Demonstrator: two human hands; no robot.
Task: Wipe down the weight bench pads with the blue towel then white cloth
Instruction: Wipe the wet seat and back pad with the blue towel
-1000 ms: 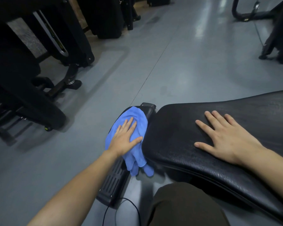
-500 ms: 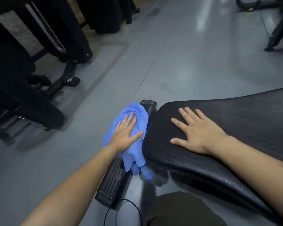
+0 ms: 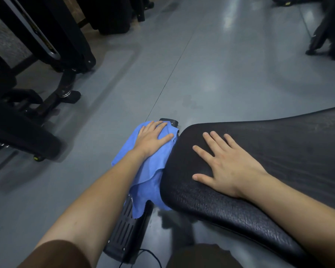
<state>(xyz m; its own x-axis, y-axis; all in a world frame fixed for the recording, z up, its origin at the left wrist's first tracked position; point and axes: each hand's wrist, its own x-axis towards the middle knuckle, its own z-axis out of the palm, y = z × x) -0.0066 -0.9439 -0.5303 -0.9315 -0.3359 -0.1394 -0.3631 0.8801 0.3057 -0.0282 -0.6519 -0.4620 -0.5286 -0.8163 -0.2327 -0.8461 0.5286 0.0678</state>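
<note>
My left hand (image 3: 153, 139) lies flat on the blue towel (image 3: 149, 175), fingers straight, pressing it down; nothing is gripped. The towel is draped over a low black part of the bench frame (image 3: 128, 229), just beside the left edge of the pad (image 3: 278, 151), one corner hanging toward the floor (image 3: 211, 74). My right hand (image 3: 228, 165) rests palm-down on the pad, fingers spread, holding nothing. Dark machines (image 3: 27, 74) stand at left.

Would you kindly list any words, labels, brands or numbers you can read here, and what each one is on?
None can be read.
Yellow strip on the black machine frame: markings too blurred to read.
Bench pad, blue towel and slotted black part: no text visible.
</note>
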